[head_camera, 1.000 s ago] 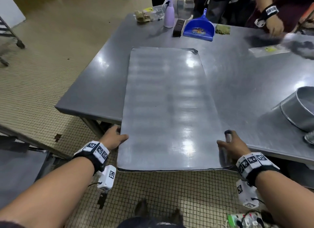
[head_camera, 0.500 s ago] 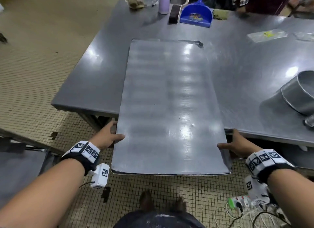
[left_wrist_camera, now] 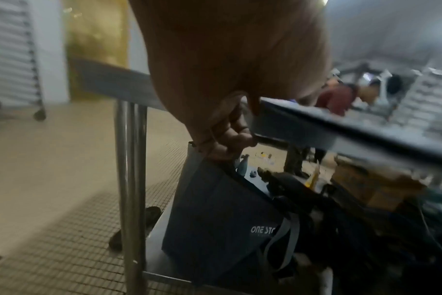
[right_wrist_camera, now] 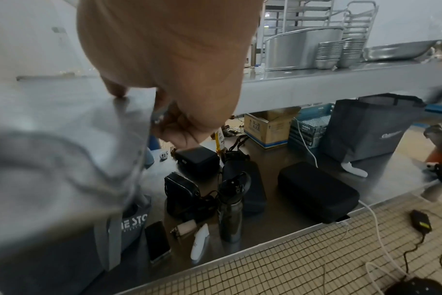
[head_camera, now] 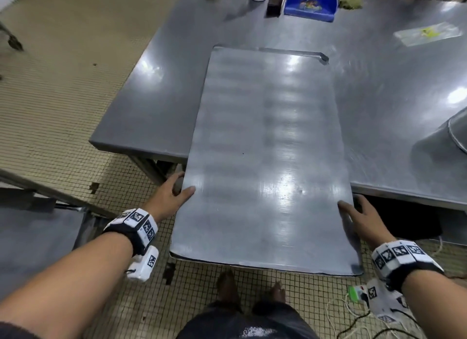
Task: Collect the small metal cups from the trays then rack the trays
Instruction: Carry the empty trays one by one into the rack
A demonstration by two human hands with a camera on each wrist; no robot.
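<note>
A large flat metal tray (head_camera: pixel 267 161) with nothing on it lies lengthwise on the steel table (head_camera: pixel 404 106), its near third hanging over the table's front edge. My left hand (head_camera: pixel 174 194) grips the tray's left edge, thumb on top and fingers curled underneath, as the left wrist view shows at the tray rim (left_wrist_camera: pixel 290 127). My right hand (head_camera: pixel 358 217) grips the right edge the same way, thumb on the tray surface (right_wrist_camera: pixel 63 123). Stacked small metal cups (right_wrist_camera: pixel 338 51) stand on the table at the far right in the right wrist view.
A big metal bowl (head_camera: pixel 452 134) sits at the table's right edge. A blue dustpan (head_camera: pixel 310 2), a bottle and a plastic bag (head_camera: pixel 427 34) lie at the far end. Bags, cases and a box (right_wrist_camera: pixel 267 127) crowd the shelf under the table. Cables trail on the tiled floor.
The tray has slid toward me, further off the table's front edge. Both hands kept their grip on its side edges and moved back with it.
</note>
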